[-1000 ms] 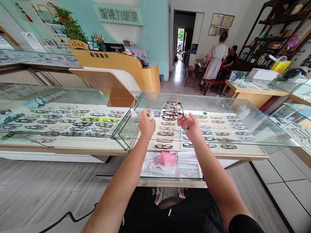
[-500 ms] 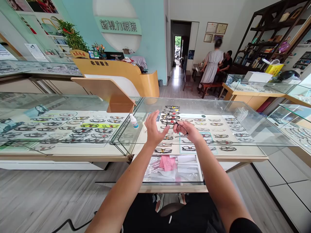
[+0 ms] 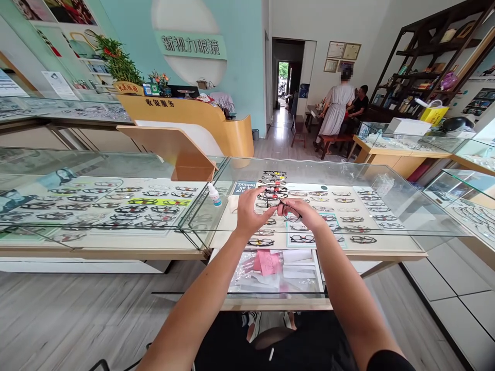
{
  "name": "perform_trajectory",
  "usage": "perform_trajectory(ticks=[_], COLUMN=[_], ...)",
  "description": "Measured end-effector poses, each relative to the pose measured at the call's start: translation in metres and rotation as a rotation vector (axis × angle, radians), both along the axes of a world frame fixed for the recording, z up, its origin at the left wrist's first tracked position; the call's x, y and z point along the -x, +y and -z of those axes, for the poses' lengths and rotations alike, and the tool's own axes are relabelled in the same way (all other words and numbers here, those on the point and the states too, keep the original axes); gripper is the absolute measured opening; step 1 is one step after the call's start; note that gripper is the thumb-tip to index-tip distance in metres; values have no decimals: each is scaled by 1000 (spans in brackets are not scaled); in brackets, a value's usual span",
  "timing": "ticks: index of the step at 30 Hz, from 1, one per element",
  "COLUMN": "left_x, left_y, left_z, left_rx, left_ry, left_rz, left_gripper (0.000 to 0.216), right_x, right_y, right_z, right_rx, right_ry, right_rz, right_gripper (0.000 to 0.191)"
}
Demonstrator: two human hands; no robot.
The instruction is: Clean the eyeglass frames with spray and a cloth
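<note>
While a glass counter (image 3: 386,253) stands on grey flooring (image 3: 96,309), the right hand (image 3: 304,212) holds glasses (image 3: 293,215). The left hand (image 3: 248,208) is closer now, grip unclear.

Dark, thin-rimmed eyeglasses (image 3: 293,217), clear lens, tilted, held in the right hand (image 3: 303,212), one lens showing just below it, other end beside the left hand (image 3: 248,212), up above the glass-topped counter (image 3: 381,253)

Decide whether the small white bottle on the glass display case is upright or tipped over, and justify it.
Upright: the small white bottle stands on the glass display case, narrow top up, labelled end down.
</note>
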State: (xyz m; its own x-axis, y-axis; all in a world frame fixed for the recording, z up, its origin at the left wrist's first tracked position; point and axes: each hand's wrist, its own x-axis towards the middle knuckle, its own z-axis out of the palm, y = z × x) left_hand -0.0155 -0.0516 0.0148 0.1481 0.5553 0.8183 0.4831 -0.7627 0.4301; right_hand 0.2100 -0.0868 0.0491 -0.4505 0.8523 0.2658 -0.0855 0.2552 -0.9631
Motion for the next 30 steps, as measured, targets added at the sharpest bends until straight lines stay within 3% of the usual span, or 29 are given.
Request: perform_trajectory(ticks=[4,10,15,23,30], left_x=[-1,-1,-2,0,-3], left_y=[-3,-4,-6,-1,-1], left_z=[-1,0,-3,-1,3], left_rx=[20,116,87,48,67], left_ry=[-44,-65,-115,-262,-353], left_rz=[41,24,2,-204,-159], left_gripper=[61,70,61,65,64], right_x=[0,1,0,14,30], right_y=[-1,-5,-2,-1,-10], right_z=[1,-6,-1,8,13], right_rx=[-3,-24,-36,-165,-308], right_ry=[7,-7,14,118,-128], right_rz=[-15,11,80,442,686], right_gripper=[60,59,58,44,50])
